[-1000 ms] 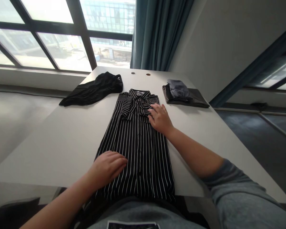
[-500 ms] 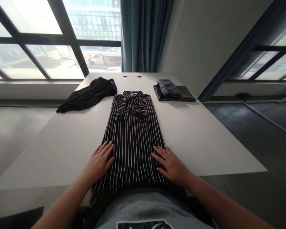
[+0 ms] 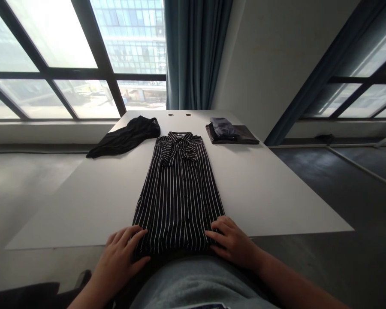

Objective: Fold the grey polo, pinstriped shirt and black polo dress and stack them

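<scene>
Head view: a black white-pinstriped shirt (image 3: pixel 180 193) lies folded lengthwise at 12 o'clock on the white table (image 3: pixel 276 201), collar far, near end unfolded; the left hand (image 3: pixel 117 257) and right hand (image 3: pixel 233 242) rest apart on its near corners, unclamped; a loose black garment (image 3: pixel 125 137) lies at 11 o'clock.

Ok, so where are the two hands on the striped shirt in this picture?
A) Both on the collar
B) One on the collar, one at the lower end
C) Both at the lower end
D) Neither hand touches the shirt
C: the left hand and the right hand both lie at the lower end of the striped shirt, far from its collar.
</scene>
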Demonstrator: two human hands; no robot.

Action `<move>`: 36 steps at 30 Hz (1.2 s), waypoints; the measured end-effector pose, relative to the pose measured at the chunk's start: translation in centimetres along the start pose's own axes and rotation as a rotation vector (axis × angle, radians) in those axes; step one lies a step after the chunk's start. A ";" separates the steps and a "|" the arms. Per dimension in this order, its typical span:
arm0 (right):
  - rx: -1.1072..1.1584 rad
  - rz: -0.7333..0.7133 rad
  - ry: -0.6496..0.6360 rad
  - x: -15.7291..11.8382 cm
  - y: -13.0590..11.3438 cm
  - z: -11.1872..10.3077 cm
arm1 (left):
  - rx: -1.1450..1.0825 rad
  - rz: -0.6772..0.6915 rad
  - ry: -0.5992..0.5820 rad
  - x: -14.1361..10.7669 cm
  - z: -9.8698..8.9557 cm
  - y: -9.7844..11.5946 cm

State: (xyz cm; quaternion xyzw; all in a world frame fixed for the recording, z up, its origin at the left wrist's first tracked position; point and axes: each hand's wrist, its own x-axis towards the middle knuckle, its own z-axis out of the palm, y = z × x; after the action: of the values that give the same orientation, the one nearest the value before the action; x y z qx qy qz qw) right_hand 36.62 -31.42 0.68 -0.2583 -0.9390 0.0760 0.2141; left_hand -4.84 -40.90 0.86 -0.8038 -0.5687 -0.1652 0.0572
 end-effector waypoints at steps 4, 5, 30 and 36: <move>0.013 -0.010 0.124 0.1 -0.1 0.3 | 0.005 -0.015 0.051 -0.3 0.2 0.1; 0.024 -0.013 0.136 0.2 -0.1 0.2 | -0.001 -0.014 0.058 -0.2 0.1 0.1; 0.084 0.476 -0.090 22.9 12.7 -2.2 | -0.030 -0.010 0.229 0.9 1.8 2.9; -0.046 0.690 -0.175 40.4 20.1 3.0 | -0.129 0.004 0.247 1.4 1.0 2.3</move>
State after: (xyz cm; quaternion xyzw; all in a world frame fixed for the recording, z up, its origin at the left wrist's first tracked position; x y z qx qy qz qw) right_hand 13.10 6.61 7.51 -0.5576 -0.8127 0.1443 0.0887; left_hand -2.04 -40.16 0.65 -0.7804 -0.5440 -0.2991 0.0754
